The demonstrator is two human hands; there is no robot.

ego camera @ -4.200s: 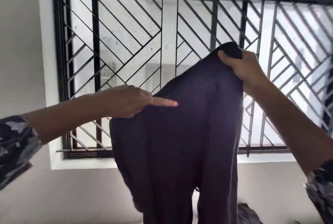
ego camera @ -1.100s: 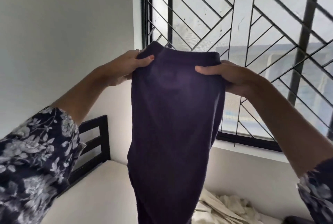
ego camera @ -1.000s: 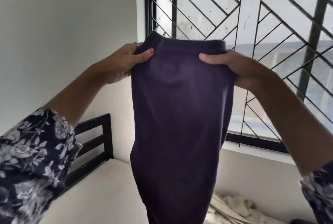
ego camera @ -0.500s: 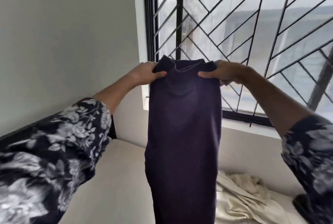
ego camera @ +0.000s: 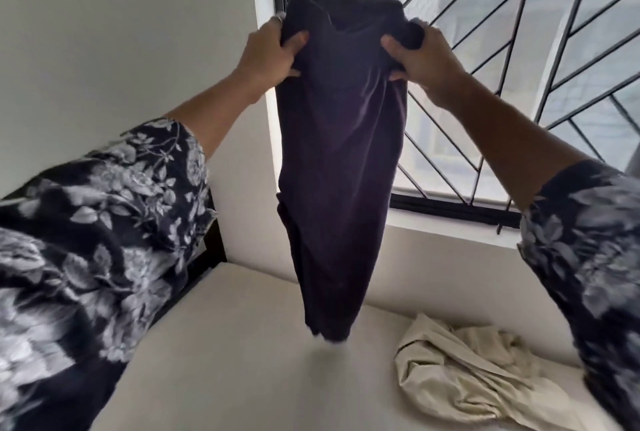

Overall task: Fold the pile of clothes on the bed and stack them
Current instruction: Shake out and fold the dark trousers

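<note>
One dark purple garment (ego camera: 341, 160) is hanging full length above the bed (ego camera: 242, 361), its hem just clearing the mattress, with the left hand (ego camera: 268, 49) and right hand (ego camera: 420, 53) each clenching a top corner. She is probably best lowering it flat, keeping both corners level, beside the crumpled cream garment (ego camera: 474, 378).

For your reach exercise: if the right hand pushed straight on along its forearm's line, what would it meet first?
Beyond the dark garment it already grips, the right hand would probably meet the window grille; depth is unclear.
</note>
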